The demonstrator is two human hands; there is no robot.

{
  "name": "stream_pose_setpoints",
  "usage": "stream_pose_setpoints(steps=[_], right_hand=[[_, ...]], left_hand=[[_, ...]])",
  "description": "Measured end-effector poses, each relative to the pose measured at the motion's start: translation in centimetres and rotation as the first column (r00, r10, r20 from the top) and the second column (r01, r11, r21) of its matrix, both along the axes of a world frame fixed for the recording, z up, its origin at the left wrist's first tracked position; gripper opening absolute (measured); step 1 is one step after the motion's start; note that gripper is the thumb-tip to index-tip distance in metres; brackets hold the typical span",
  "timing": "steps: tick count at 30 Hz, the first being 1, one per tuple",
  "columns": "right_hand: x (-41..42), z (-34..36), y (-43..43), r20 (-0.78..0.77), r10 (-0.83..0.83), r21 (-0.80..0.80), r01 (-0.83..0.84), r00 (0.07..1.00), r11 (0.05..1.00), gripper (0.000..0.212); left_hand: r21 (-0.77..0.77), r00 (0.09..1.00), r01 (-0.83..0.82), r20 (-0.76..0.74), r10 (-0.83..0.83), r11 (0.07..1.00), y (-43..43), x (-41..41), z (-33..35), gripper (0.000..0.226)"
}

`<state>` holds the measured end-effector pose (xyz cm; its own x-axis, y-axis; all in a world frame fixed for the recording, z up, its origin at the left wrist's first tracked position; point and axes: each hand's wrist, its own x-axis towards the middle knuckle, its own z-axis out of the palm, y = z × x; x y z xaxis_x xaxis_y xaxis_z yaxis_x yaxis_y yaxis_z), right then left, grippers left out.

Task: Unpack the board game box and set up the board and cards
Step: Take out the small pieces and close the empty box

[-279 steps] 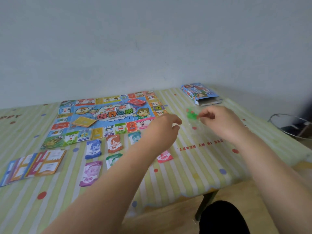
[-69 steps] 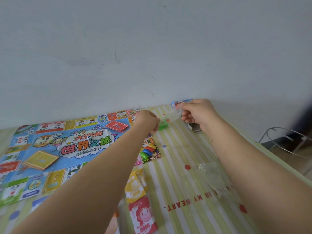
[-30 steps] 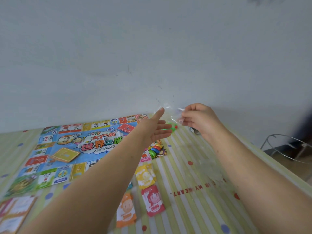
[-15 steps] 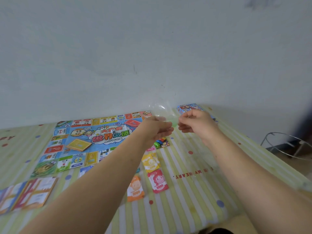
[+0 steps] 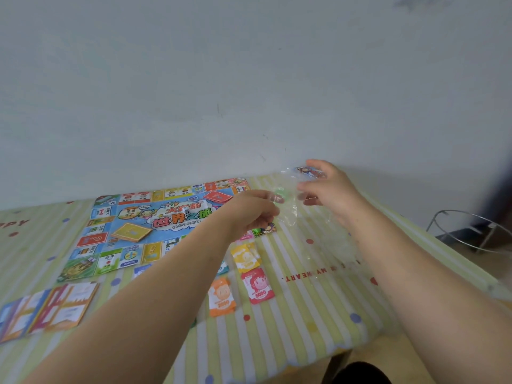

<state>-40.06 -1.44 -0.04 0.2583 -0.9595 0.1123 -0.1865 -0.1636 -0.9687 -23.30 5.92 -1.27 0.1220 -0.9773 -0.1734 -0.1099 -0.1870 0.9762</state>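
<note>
Two hands meet above the striped counter (image 5: 291, 322) over a clear bag (image 5: 288, 212) of game bits, a green piece (image 5: 279, 195) showing thru the film. L hand (image 5: 253, 213) has its fingers curled, pinching the bag's near edge, apparently to anchor it. R hand (image 5: 331, 189), at 3 o'clock of the bag, meets the far side w/ fingers partly spread; blur hides whether it grips or only steadies. The bag is held off the cloth, prob. so small bits don't scatter when it opens.

The board (image 5: 144, 231) lies unfolded flat at 9 o'clock of the hands, w/ a red deck (image 5: 219, 196) and a yellow deck (image 5: 131, 232) on its centre spaces. Paper money notes (image 5: 245, 257) lie at 6 o'clock, btwn board and person, within easy reach. Fanned cards (image 5: 47, 309) sit at 8 o'clock, near the counter's front edge. The box (image 5: 310, 171) sits at 1 o'clock by the far edge, partly behind R hand and out of the way. A second wrapper (image 5: 332, 245) lies flat at 5 o'clock.

Setup looks mostly done; the bagged pieces seem among the last items.
</note>
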Motion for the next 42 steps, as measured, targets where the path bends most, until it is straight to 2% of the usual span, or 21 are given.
stream_pose_setpoints(steps=[2,8,10,14,17,19,22,25,27,30,33,35,37,41,42], right_hand=[[-0.6,0.0,-0.3,0.018,-0.036,-0.028,0.036,0.999,0.999,0.053],[-2.1,-1.8,-1.1,-0.141,-0.132,-0.034,0.128,0.981,0.991,0.036],[-2.8,-2.5,-1.5,-0.148,-0.214,-0.028,0.212,0.966,0.977,0.022],[-4.1,-3.9,-2.2,-0.287,-0.311,-0.03,0.316,0.906,0.948,0.009],[-4.3,-5.1,-2.5,-0.444,-0.281,-0.088,0.271,0.851,0.959,0.024],[-4.3,-5.6,-2.4,-0.534,-0.28,-0.136,0.246,0.798,0.96,0.036],[-4.2,-5.7,-2.1,-0.661,-0.258,-0.192,0.173,0.705,0.966,0.025],[-4.2,-5.5,-1.8,-0.734,-0.217,-0.172,0.133,0.643,0.976,0.013],[-4.3,-5.6,-1.9,-0.742,-0.224,-0.191,0.122,0.632,0.974,0.017],[-4.5,-5.7,-1.6,-0.667,-0.25,-0.218,0.137,0.702,0.966,0.034],[-4.8,-5.6,-1.2,-0.681,-0.225,-0.236,0.081,0.696,0.968,0.024],[-4.8,-5.4,-1.1,-0.684,-0.212,-0.225,0.074,0.698,0.971,0.029],[-5.1,-5.1,-1.1,-0.621,-0.223,-0.219,0.107,0.751,0.97,0.039],[-6.2,-3.3,0.1,-0.565,-0.183,-0.217,0.069,0.804,0.974,0.009],[-6.4,-2.7,0.6,-0.573,-0.134,-0.185,0.031,0.808,0.982,0.016]], left_hand=[[-0.012,0.997,-0.082,-0.013,0.082,0.997,-0.4,-0.3,0.1,0.034],[-0.084,0.964,-0.252,-0.107,0.243,0.964,-2.2,-1.6,-0.6,0.034],[-0.079,0.97,-0.243,-0.04,0.24,0.967,-2.6,-2.3,-1.1,0.035],[-0.193,0.934,-0.157,0.29,0.209,0.969,-2.9,-3.8,-2.7,0.028],[-0.223,0.806,0.007,0.578,0.126,0.975,-2.6,-4.7,-3.7,0.02],[-0.231,0.719,0.088,0.688,0.099,0.969,-2.7,-5.2,-4.3,0.021],[-0.222,0.558,0.187,0.826,0.083,0.957,-2.8,-5.5,-4.9,0.023],[-0.171,0.413,0.253,0.909,0.054,0.952,-3.0,-5.6,-5.2,0.024],[-0.128,0.316,0.282,0.948,0.034,0.951,-2.9,-5.8,-5.1,0.026],[-0.089,0.222,0.292,0.975,0.023,0.952,-2.9,-6.1,-5.0,0.029],[-0.065,0.225,0.288,0.974,-0.001,0.955,-2.7,-6.2,-5.0,0.03],[-0.07,0.256,0.284,0.967,-0.005,0.956,-2.7,-6.1,-4.9,0.028],[-0.132,0.33,0.277,0.943,0.035,0.952,-2.5,-5.9,-4.9,0.025],[-0.241,0.512,0.231,0.854,0.093,0.943,-1.9,-5.8,-4.9,0.025],[-0.239,0.538,0.218,0.838,0.088,0.946,-1.8,-5.7,-4.8,0.026]])
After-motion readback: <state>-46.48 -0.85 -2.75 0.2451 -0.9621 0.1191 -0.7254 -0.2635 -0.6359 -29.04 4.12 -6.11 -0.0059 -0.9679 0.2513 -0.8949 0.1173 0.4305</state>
